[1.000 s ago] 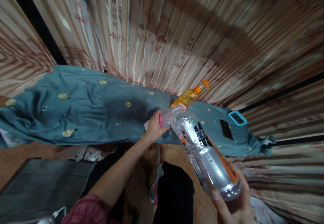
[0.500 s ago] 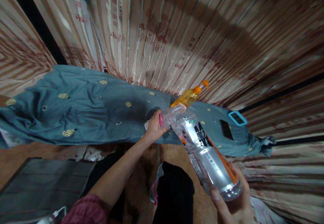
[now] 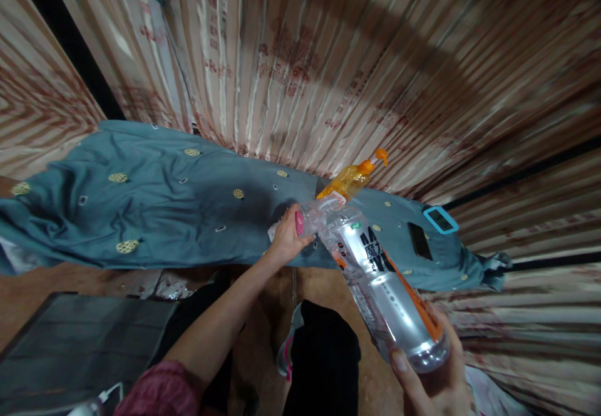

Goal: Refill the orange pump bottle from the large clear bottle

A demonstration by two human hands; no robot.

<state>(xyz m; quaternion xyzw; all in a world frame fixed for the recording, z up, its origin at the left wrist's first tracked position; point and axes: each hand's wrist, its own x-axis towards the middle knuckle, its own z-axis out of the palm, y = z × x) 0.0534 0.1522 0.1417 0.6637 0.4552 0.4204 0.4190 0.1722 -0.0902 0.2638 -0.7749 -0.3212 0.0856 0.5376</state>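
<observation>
My right hand grips the base of a large plastic bottle with a silver and orange label. The bottle slants up and to the left, its neck end meeting a smaller clear bottle with a pink label patch. Around that clear bottle my left hand is closed. Whether the two mouths touch cannot be made out. Just behind them an amber pump bottle with an orange pump head leans to the right in view, partly covered by the clear bottle.
A blue-green patterned cloth covers the long narrow table. Toward its right end lie a dark phone and a blue-framed digital device. Striped curtains hang behind. A dark grey flat-topped object stands at the lower left.
</observation>
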